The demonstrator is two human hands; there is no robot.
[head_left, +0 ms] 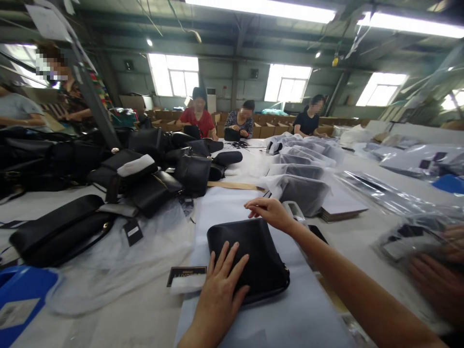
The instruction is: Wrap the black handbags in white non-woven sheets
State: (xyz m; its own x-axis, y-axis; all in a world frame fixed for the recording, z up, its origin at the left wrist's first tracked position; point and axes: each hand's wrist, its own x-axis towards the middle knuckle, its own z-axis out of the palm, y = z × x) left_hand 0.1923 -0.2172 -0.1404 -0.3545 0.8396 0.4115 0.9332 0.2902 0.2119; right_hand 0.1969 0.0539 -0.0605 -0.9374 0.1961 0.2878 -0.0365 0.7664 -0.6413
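Note:
A black bag [261, 251] lies flat on white sheet material [221, 205] in front of me. My left hand [221, 285] rests on its lower left part with the fingers spread. Above the bag's far edge is my right hand [270, 211], its fingers bent and close together; whether anything small is between them is hidden. A dark tag with lettering [186, 273] sticks out left of my left hand, with a white wrapped piece over it.
Black bags [145, 183] are piled at the left, near a blue container [21, 299]. Bags in translucent wrapping [304, 188] stand beyond my right hand. A neighbour's hands [435, 280] hold plastic at the right. Several people work across the table.

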